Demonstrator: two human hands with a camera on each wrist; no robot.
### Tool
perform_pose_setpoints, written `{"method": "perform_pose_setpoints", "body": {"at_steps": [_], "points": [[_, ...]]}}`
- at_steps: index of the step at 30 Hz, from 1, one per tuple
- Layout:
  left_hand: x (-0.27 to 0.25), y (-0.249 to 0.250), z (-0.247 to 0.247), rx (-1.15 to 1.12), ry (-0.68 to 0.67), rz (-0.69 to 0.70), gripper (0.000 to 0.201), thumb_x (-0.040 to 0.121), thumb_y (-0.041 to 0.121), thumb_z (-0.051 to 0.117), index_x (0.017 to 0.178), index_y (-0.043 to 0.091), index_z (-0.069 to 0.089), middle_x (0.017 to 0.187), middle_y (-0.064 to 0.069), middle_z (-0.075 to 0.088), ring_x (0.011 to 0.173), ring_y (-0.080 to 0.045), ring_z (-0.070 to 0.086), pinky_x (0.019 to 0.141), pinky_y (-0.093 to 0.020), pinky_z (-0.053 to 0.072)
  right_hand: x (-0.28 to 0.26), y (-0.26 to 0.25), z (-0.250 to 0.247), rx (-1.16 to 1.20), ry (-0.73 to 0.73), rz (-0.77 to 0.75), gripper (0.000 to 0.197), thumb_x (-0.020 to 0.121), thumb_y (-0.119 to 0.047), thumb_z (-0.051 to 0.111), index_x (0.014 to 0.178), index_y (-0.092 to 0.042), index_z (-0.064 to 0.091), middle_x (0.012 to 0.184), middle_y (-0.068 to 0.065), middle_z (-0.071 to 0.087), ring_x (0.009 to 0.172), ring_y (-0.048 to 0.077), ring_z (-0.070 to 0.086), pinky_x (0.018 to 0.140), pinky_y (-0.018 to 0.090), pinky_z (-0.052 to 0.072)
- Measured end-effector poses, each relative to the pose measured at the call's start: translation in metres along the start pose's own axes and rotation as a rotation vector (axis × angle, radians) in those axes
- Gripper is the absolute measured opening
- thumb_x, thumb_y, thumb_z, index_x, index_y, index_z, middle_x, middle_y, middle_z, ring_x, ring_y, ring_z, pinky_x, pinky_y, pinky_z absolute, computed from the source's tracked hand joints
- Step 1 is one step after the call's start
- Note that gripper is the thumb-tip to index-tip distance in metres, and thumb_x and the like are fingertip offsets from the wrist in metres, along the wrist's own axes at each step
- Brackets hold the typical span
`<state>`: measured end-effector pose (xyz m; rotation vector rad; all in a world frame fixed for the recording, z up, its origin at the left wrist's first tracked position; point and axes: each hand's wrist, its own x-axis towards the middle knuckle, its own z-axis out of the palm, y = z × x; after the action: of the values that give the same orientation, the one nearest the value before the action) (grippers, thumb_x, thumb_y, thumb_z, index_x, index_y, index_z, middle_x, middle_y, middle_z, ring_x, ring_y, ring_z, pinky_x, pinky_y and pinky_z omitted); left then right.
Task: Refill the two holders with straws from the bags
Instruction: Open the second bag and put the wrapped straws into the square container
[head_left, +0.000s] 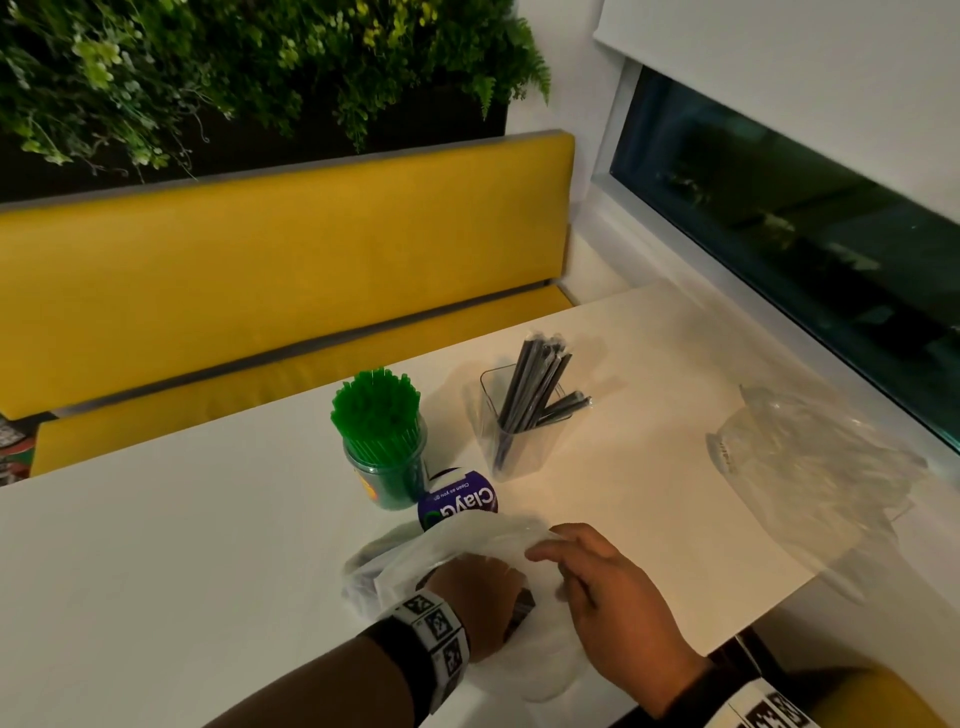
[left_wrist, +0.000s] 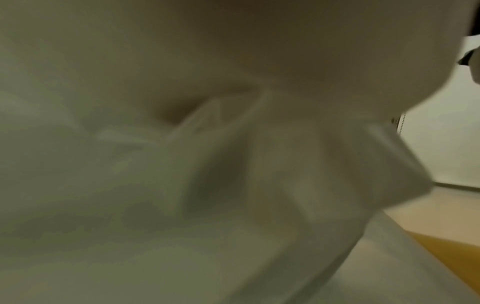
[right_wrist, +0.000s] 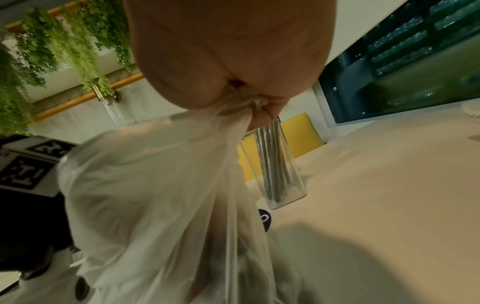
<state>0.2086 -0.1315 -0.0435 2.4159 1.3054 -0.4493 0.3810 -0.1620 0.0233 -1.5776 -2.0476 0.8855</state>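
A round holder (head_left: 385, 470) packed with green straws (head_left: 376, 410) stands mid-table. To its right is a clear square holder (head_left: 519, 447) (right_wrist: 281, 179) with a few black straws (head_left: 535, 387) leaning in it. Near the front edge lies a white translucent bag (head_left: 415, 564) (right_wrist: 155, 205). My left hand (head_left: 478, 592) is pushed inside it, fingers hidden by the plastic. The left wrist view is only blurred bag film (left_wrist: 182, 164). My right hand (head_left: 576, 566) (right_wrist: 233, 51) pinches the bag's gathered rim and holds it up.
A purple round label (head_left: 460, 506) (right_wrist: 264, 220) lies between the green holder and the bag. A crumpled clear bag (head_left: 810, 467) sits at the right, near the window. A yellow bench (head_left: 285, 270) runs behind the white table (head_left: 156, 545).
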Motion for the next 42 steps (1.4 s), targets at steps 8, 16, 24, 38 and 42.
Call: {"method": "perform_pose_setpoints", "body": {"at_steps": [8, 16, 24, 38, 42], "points": [[-0.009, 0.0, -0.017, -0.147, 0.006, -0.008, 0.035, 0.098, 0.047, 0.041, 0.104, 0.021, 0.063, 0.109, -0.004, 0.068, 0.102, -0.03, 0.062, 0.096, -0.04, 0.047, 0.004, 0.0, -0.015, -0.188, -0.147, 0.077, 0.048, 0.087, -0.024, 0.057, 0.121, -0.055, 0.043, 0.128, -0.032, 0.036, 0.083, 0.003, 0.06, 0.073, 0.02, 0.049], [-0.038, 0.006, -0.08, -0.707, 0.027, 0.156, 0.025, 0.079, 0.019, 0.069, 0.101, 0.028, 0.064, 0.098, 0.008, 0.067, 0.084, -0.005, 0.054, 0.074, -0.014, 0.039, 0.012, 0.02, -0.03, -0.172, -0.068, 0.199, 0.054, 0.082, -0.006, 0.056, 0.111, -0.051, 0.054, 0.108, -0.029, 0.051, 0.08, -0.001, 0.053, 0.075, 0.022, 0.05], [-0.058, 0.002, -0.219, -1.316, 0.592, 0.328, 0.017, 0.085, 0.003, 0.069, 0.08, 0.02, 0.072, 0.082, 0.001, 0.072, 0.085, -0.016, 0.07, 0.083, -0.034, 0.057, 0.011, 0.017, -0.033, -0.195, -0.14, 0.276, 0.048, 0.083, -0.009, 0.049, 0.11, -0.048, 0.056, 0.104, -0.029, 0.048, 0.083, 0.004, 0.057, 0.076, 0.018, 0.045], [0.113, -0.049, -0.173, -0.874, 0.592, -0.398, 0.067, 0.066, 0.05, 0.078, 0.123, 0.02, 0.06, 0.122, -0.009, 0.061, 0.113, -0.029, 0.058, 0.096, -0.046, 0.051, 0.01, 0.026, -0.031, -0.163, -0.143, 0.296, 0.046, 0.081, -0.01, 0.047, 0.108, -0.046, 0.055, 0.106, -0.028, 0.051, 0.079, -0.004, 0.051, 0.072, 0.011, 0.039], [0.1, -0.055, -0.17, -0.886, 0.428, -0.31, 0.129, 0.065, 0.051, 0.086, 0.155, 0.037, -0.005, 0.16, -0.007, 0.017, 0.145, -0.033, 0.024, 0.114, -0.051, 0.033, 0.009, 0.029, -0.031, -0.159, -0.124, 0.287, 0.046, 0.081, -0.009, 0.047, 0.107, -0.046, 0.056, 0.107, -0.026, 0.054, 0.081, -0.001, 0.054, 0.074, 0.016, 0.045]]}}
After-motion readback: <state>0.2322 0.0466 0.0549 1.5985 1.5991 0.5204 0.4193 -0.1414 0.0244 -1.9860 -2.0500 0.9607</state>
